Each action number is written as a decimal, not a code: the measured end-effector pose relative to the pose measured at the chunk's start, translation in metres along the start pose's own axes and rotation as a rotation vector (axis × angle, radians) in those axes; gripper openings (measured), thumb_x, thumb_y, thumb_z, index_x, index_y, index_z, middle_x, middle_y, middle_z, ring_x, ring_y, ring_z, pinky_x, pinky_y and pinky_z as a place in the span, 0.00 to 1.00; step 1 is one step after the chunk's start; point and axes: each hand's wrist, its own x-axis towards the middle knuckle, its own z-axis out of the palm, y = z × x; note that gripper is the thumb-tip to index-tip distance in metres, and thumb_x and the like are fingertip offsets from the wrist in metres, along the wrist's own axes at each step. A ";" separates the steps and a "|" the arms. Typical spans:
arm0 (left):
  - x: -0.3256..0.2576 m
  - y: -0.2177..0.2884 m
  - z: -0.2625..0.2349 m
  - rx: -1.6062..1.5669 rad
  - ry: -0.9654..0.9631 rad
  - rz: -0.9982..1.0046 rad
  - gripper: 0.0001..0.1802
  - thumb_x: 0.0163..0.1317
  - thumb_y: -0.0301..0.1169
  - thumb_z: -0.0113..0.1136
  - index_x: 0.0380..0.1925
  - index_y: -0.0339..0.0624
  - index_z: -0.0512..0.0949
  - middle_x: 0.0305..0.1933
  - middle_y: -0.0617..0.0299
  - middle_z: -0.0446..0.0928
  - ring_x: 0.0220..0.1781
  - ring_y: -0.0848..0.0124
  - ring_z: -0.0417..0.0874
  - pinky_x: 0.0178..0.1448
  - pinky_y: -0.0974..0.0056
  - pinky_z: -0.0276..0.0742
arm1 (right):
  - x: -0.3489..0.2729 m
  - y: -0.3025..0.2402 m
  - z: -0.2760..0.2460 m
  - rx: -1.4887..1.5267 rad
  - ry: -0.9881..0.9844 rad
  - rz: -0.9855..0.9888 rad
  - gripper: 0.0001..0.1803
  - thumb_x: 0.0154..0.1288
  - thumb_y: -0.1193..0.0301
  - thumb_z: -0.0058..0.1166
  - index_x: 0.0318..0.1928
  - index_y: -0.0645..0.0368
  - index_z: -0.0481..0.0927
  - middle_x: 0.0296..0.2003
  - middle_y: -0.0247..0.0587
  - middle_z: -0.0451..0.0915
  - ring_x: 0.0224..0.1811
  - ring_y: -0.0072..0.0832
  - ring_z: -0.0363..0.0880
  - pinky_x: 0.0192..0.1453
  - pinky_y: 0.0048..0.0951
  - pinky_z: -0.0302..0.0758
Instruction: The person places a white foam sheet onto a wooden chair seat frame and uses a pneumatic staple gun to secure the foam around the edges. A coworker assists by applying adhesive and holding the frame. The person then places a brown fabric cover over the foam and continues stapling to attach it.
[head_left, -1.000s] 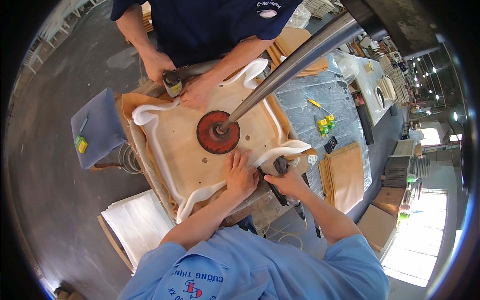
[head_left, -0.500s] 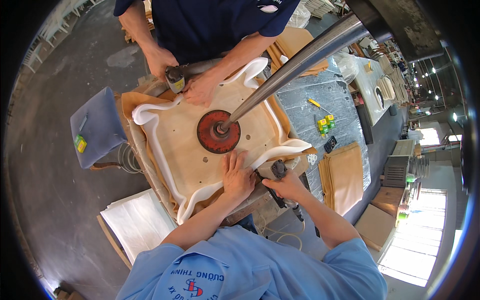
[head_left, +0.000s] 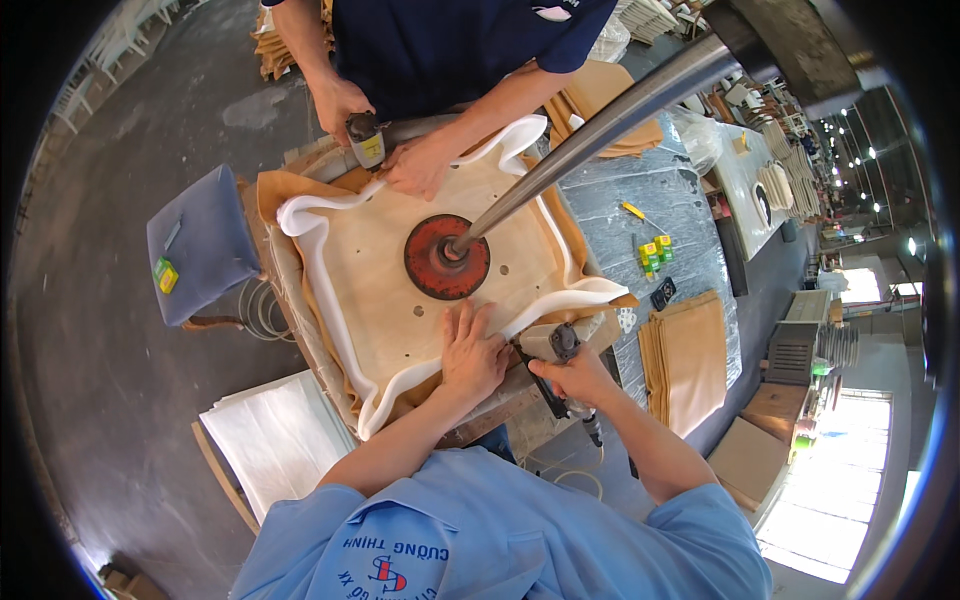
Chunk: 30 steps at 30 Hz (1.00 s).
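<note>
Since the earlier frame, left hand [head_left: 476,360] slid slightly leftward; I see its fingers spread flat, pale panel [head_left: 375,290] beneath them. Right hand [head_left: 582,377] grips pneumatic gun [head_left: 556,343] at panel's near edge, beside left.

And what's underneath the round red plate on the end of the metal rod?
The pale panel lies under the red plate, its bare surface showing around it. The patch directly beneath is covered and cannot be seen.
</note>
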 end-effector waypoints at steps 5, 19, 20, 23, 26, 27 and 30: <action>0.003 -0.001 -0.005 0.017 -0.022 0.009 0.09 0.63 0.39 0.71 0.35 0.48 0.89 0.77 0.54 0.67 0.86 0.42 0.54 0.86 0.28 0.40 | 0.005 -0.020 0.013 -0.138 0.069 -0.013 0.15 0.68 0.65 0.72 0.48 0.61 0.86 0.25 0.31 0.82 0.17 0.19 0.74 0.22 0.27 0.71; -0.006 -0.003 -0.012 0.013 0.008 -0.028 0.09 0.63 0.39 0.70 0.38 0.48 0.88 0.75 0.53 0.68 0.86 0.43 0.54 0.85 0.26 0.40 | -0.004 -0.021 0.021 -0.067 0.043 0.019 0.16 0.68 0.63 0.72 0.47 0.63 0.86 0.23 0.31 0.80 0.18 0.19 0.75 0.22 0.28 0.71; -0.005 -0.003 -0.013 0.021 0.008 -0.024 0.09 0.63 0.39 0.70 0.38 0.48 0.88 0.75 0.53 0.68 0.86 0.43 0.54 0.85 0.26 0.40 | -0.002 -0.019 0.022 -0.101 0.056 0.037 0.16 0.68 0.63 0.72 0.47 0.63 0.86 0.23 0.31 0.80 0.18 0.19 0.75 0.22 0.28 0.71; -0.014 -0.004 -0.021 -0.019 0.003 -0.033 0.08 0.62 0.37 0.71 0.37 0.47 0.87 0.74 0.53 0.69 0.86 0.43 0.55 0.85 0.26 0.40 | -0.003 -0.012 0.027 -0.143 0.096 -0.073 0.17 0.68 0.62 0.73 0.46 0.62 0.86 0.22 0.32 0.80 0.18 0.20 0.76 0.22 0.28 0.72; -0.021 -0.009 -0.025 -0.043 0.027 -0.033 0.08 0.60 0.36 0.72 0.36 0.47 0.87 0.74 0.53 0.69 0.85 0.44 0.55 0.86 0.26 0.39 | -0.006 -0.024 0.020 -0.044 0.020 0.022 0.20 0.66 0.61 0.74 0.49 0.62 0.87 0.24 0.34 0.83 0.19 0.21 0.79 0.24 0.30 0.75; -0.023 -0.011 -0.024 -0.044 0.041 -0.033 0.08 0.60 0.36 0.72 0.36 0.47 0.87 0.74 0.53 0.69 0.85 0.44 0.55 0.86 0.26 0.39 | -0.010 -0.026 0.021 -0.019 0.020 0.009 0.20 0.66 0.60 0.74 0.49 0.62 0.87 0.24 0.34 0.83 0.19 0.21 0.79 0.24 0.30 0.75; -0.016 -0.012 -0.017 -0.046 0.033 -0.041 0.08 0.60 0.35 0.71 0.36 0.45 0.87 0.74 0.53 0.68 0.86 0.46 0.55 0.86 0.27 0.39 | -0.018 -0.023 0.025 0.021 0.014 -0.020 0.19 0.67 0.61 0.74 0.49 0.62 0.87 0.23 0.32 0.82 0.19 0.20 0.78 0.23 0.29 0.74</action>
